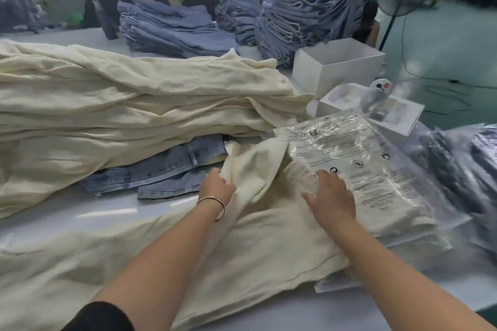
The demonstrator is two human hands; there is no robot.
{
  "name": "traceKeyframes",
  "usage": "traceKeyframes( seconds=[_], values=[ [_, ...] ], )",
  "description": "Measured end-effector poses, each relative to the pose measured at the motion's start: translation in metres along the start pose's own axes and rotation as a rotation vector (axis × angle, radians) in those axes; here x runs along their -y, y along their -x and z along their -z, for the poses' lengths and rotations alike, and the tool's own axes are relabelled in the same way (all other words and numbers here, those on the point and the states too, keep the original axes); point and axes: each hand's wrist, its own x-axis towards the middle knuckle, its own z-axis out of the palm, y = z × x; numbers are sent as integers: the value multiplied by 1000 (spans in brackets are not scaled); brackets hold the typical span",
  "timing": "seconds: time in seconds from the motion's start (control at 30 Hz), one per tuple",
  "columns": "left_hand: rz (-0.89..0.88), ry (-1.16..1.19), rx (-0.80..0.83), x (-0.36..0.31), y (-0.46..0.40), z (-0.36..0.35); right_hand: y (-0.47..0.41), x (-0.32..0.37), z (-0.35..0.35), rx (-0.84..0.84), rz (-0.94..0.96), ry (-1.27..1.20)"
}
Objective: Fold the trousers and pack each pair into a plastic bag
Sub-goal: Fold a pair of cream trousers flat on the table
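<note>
A pair of cream trousers (255, 250) lies spread across the white table in front of me. My left hand (217, 187) grips a bunched fold of their cloth near the waist. My right hand (332, 196) lies flat with straight fingers on the edge of a clear printed plastic bag (357, 166), which holds a folded cream pair and sits on a stack of bagged pairs at the right. The trousers' waist end overlaps that stack.
A big heap of cream trousers (121, 105) fills the left, with a blue denim pair (161, 169) under it. Stacks of folded jeans (309, 8) stand at the back. White boxes (337, 64) sit at the right. Bagged dark garments (462, 169) lie far right.
</note>
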Motion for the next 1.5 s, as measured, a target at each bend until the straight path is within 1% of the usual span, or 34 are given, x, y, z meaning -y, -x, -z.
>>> traceKeyframes(
  seconds=[0.07,0.13,0.23,0.3,0.4,0.43,0.47,0.5,0.53,0.57,0.6,0.63,0.7,0.8,0.87,0.9,0.93,0.97,1.0,1.03,1.07,1.1,1.13,1.17,1.2,1.27,1.3,1.37,1.4,1.47,1.5],
  values=[
    [29,-67,10,-4,-13,-2,-8,1,-1,24,-30,-1],
    [31,-245,55,-6,-23,-3,-15,3,1,33,-32,23],
    [32,-500,99,-2,-33,-3,-20,4,5,40,-41,-131],
    [-5,-608,82,3,-41,-4,-21,4,8,30,-43,-225],
    [-16,-543,7,-1,-46,7,-23,0,18,-20,-51,-249],
    [-43,-509,-10,-5,-45,14,-25,-1,22,-27,-52,-244],
    [-45,-426,3,-13,-46,27,-28,-3,26,-24,-61,-254],
    [-19,-209,27,-24,-43,44,-31,-5,30,-16,-76,-276],
    [65,148,82,-36,-43,61,-34,-8,33,-2,-99,-303],
    [146,592,131,-52,-37,83,-36,-11,35,9,-118,-329],
    [177,963,144,-63,-29,108,-39,-14,36,23,-135,-349],
    [98,1138,165,-73,-19,132,-41,-17,37,39,-149,-361],
    [-141,1264,214,-97,9,164,-47,-22,38,67,-183,-393],
    [-371,1354,206,-131,50,184,-56,-29,38,102,-226,-443],
    [-422,1440,461,-148,75,171,-58,-32,38,84,-241,-521],
    [-528,1307,524,-151,87,157,-56,-32,38,27,-227,-574],
    [-719,988,418,-152,100,139,-52,-33,39,-32,-209,-659],
    [-818,699,277,-150,113,116,-47,-33,43,-81,-205,-809],
    [-955,499,173,-140,122,89,-42,-31,49,-36,-259,-1029],
    [-1085,322,164,-127,129,59,-39,-31,55,113,-337,-1256],
    [-1120,102,272,-109,135,27,-35,-34,57,287,-408,-1413],
    [-1074,-133,383,-88,132,-2,-32,-38,57,411,-426,-1453],
    [-989,-334,444,-65,129,-30,-28,-41,58,478,-410,-1383],
    [-956,-484,441,-42,124,-49,-24,-45,56,490,-401,-1249],
    [-927,-571,415,-24,123,-61,-20,-48,55,479,-376,-1082],
    [-823,-687,368,1,125,-67,-16,-53,52,410,-254,-782],
    [-809,-717,278,9,126,-65,-16,-53,50,344,-203,-699],
    [-829,-706,60,21,125,-56,-17,-52,48,206,-148,-639],
    [-822,-684,-6,25,123,-49,-17,-51,47,124,-126,-613],
    [-763,-681,-178,36,118,-38,-17,-53,45,-21,-121,-594],
    [-698,-696,-204,41,118,-34,-18,-54,44,-48,-136,-590]
  ],
)
